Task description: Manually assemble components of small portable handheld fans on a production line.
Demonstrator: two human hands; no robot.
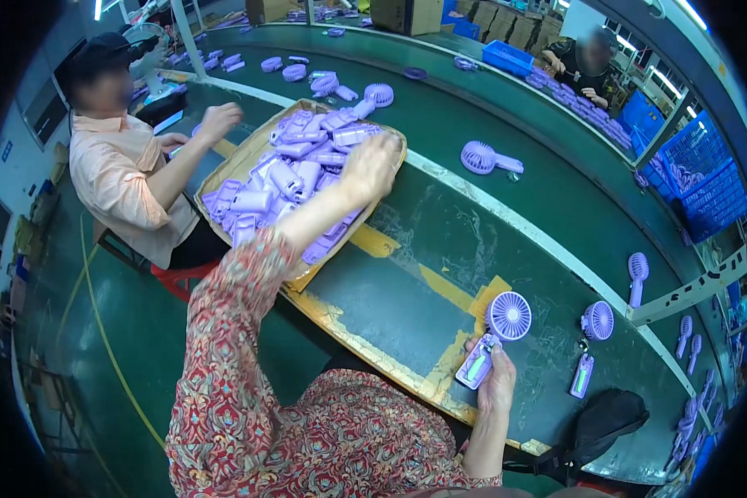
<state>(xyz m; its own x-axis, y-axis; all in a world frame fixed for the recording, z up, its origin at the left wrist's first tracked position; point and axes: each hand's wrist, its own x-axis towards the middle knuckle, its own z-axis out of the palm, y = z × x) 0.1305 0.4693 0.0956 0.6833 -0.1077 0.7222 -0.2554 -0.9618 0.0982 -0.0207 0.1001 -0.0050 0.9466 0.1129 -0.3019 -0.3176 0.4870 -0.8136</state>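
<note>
My right hand (498,380) grips a purple handheld fan (509,316) over the near edge of the bench. The fan's round grille points away from me, and its handle lies opened, with a pale green piece inside. My left arm stretches across a cardboard tray (311,274) heaped with purple plastic handle shells (286,178). Over the tray's far right corner is my left hand (372,168), its fingers blurred, so I cannot make out whether they hold a shell. A second fan (597,320) with an opened handle part (582,376) lies right of my right hand.
A co-worker in a light shirt (120,162) sits at the left; another person (588,66) works across the belt. Several fans, one a whole fan (479,158), lie on the green conveyor (556,216). A black bag (610,423) rests at the right; a white metal bar (693,290) crosses there.
</note>
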